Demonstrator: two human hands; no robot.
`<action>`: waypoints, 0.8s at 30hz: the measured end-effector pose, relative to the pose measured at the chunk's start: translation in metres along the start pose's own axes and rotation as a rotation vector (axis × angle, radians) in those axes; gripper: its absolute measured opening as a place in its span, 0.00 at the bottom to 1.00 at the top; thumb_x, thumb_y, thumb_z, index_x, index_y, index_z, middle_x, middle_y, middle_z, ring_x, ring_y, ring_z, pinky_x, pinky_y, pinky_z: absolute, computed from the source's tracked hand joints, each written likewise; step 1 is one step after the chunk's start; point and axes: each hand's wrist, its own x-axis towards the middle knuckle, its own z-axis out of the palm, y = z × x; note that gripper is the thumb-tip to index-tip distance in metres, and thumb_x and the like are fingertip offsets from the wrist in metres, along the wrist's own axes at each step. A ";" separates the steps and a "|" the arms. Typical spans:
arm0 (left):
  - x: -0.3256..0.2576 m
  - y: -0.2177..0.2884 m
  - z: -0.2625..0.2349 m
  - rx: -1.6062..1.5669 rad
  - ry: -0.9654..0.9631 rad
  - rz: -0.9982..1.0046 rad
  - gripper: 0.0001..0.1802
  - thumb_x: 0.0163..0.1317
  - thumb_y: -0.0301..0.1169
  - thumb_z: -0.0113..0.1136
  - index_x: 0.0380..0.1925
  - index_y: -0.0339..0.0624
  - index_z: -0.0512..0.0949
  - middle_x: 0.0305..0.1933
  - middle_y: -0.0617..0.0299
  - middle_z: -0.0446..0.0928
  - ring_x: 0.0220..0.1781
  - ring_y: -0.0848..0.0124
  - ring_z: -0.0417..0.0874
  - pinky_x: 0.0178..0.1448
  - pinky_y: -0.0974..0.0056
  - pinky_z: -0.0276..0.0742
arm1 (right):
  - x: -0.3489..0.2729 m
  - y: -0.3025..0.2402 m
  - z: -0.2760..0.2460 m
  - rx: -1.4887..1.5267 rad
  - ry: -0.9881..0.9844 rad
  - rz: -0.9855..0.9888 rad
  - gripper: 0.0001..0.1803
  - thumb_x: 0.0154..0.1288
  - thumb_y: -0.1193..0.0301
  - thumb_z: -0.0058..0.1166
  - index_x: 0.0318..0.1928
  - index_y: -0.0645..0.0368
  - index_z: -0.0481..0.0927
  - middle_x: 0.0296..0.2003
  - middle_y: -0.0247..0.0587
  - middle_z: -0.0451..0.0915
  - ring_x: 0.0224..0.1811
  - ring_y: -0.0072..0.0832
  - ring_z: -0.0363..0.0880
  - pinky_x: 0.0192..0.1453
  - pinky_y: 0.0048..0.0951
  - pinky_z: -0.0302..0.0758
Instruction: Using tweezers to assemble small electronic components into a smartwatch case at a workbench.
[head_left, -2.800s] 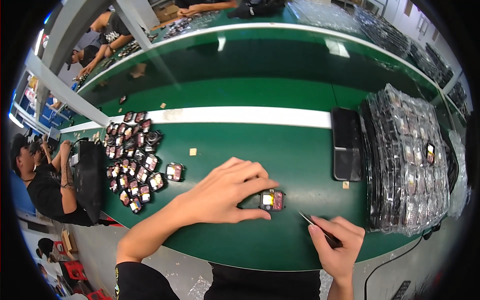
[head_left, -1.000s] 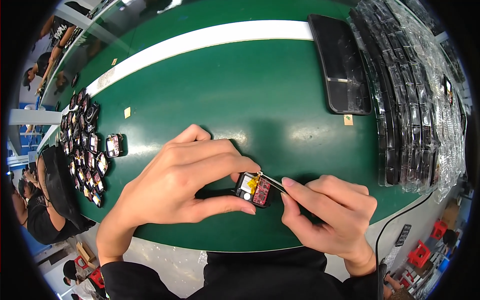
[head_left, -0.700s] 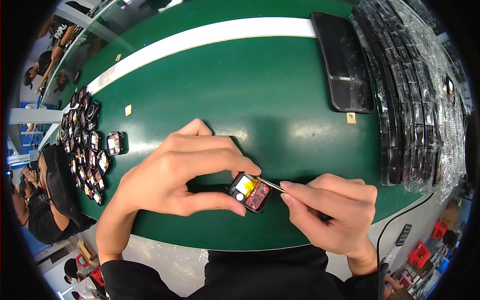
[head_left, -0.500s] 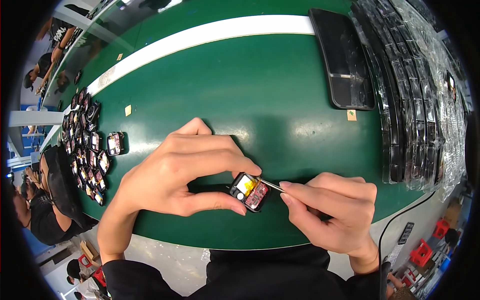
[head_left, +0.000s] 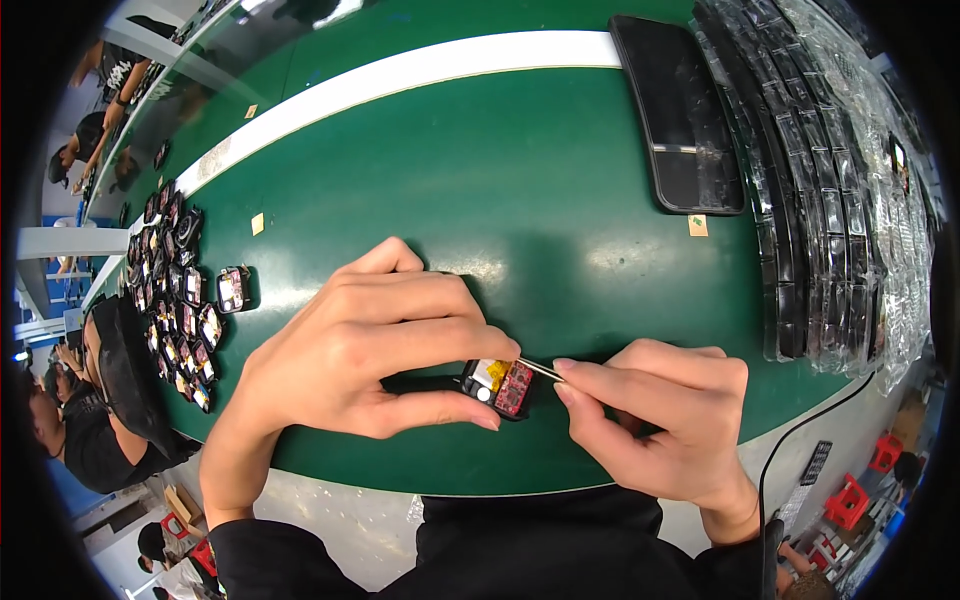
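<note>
In the head view, my left hand (head_left: 370,350) is closed around a small black device (head_left: 497,382) and holds it just above the green table (head_left: 520,190), near the front edge. My thumb is under it and my other fingers press from the top. The device lies open toward me, and I can see a yellow part and a red circuit board inside it.

My right hand (head_left: 660,420) is closed in a pinch on thin metal tweezers (head_left: 541,369). Their tip meets the device at the edge of the red board. If the tip holds some small part, I cannot tell, because it is too small to see.

To my left on the table there is a cluster of similar small devices (head_left: 175,300), well apart from my hands. One more of them (head_left: 232,289) lies just beside that cluster. A black flat tray (head_left: 680,120) rests far on the table at my right, and beside it are stacks of trays in clear plastic (head_left: 850,200). A few small beige squares lie here and there on the green surface.

I judge that I am in the step of working inside the open device with the tweezers. The next move calls for a steady left grip and a very fine, light movement of the tip, so that it does not slip on the board.
</note>
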 end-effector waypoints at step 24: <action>0.002 0.006 -0.008 0.011 -0.068 -0.046 0.28 0.51 0.43 0.91 0.50 0.44 0.93 0.42 0.68 0.92 0.39 0.70 0.88 0.49 0.62 0.69 | -0.003 -0.001 0.000 -0.029 0.095 -0.065 0.13 0.57 0.85 0.74 0.44 0.67 0.92 0.23 0.33 0.77 0.16 0.25 0.72 0.21 0.30 0.68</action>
